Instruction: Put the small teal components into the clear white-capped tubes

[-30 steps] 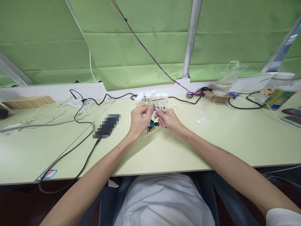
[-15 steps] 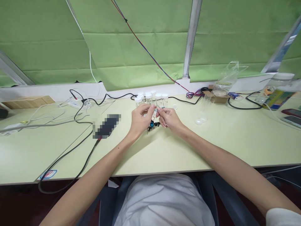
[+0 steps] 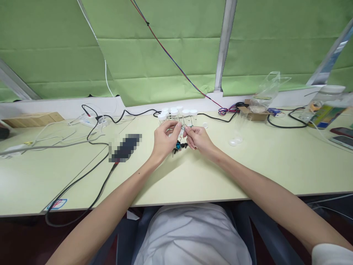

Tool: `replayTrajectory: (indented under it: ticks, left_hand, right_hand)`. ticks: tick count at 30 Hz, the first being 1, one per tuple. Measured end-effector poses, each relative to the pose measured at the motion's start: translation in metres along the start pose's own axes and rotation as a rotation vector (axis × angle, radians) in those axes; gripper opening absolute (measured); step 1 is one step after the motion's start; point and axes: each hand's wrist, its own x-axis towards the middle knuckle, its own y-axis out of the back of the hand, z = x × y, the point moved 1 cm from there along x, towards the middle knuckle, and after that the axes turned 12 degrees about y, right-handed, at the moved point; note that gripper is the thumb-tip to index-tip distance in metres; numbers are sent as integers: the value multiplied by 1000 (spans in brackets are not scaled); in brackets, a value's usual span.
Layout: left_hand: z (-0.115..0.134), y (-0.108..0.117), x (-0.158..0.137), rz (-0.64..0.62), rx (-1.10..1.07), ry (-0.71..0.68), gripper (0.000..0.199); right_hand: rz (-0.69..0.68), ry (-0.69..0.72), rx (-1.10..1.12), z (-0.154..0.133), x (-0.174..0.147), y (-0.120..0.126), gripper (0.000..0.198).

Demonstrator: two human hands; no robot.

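From the head view, we see both hands raised just above the worktop (image 3: 193, 180), meeting in front of the body. The left hand (image 3: 165, 138) and the right hand (image 3: 199, 137) face each other nearly tip to tip, and we judge that this steadies something very small from two sides. That something is a thin piece (image 3: 183, 126) between the fingertips – too small for us to name.

It lies in the short gap where the hands meet, above a little cluster of black and blue parts (image 3: 179, 146), which probably sits there to be within easy reach. White-capped clear vials (image 3: 174, 111) stand in a group just beyond, partly hidden by the hands. A loose white cap (image 3: 204, 125) lies beside them, to the right.

As for the fingers, the right thumb and forefinger press together on the thin piece. The left thumb and forefinger close at its other side – apparently pinching too – with the remaining left fingers loosely curled behind.
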Motion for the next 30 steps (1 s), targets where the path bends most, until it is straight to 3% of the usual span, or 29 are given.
replayTrajectory:
  ticks: [30]
  left_hand:
    - [4,1,-1,-31,-4,17,26]
  right_hand:
    - [-11,35,16,4,0,2,54]
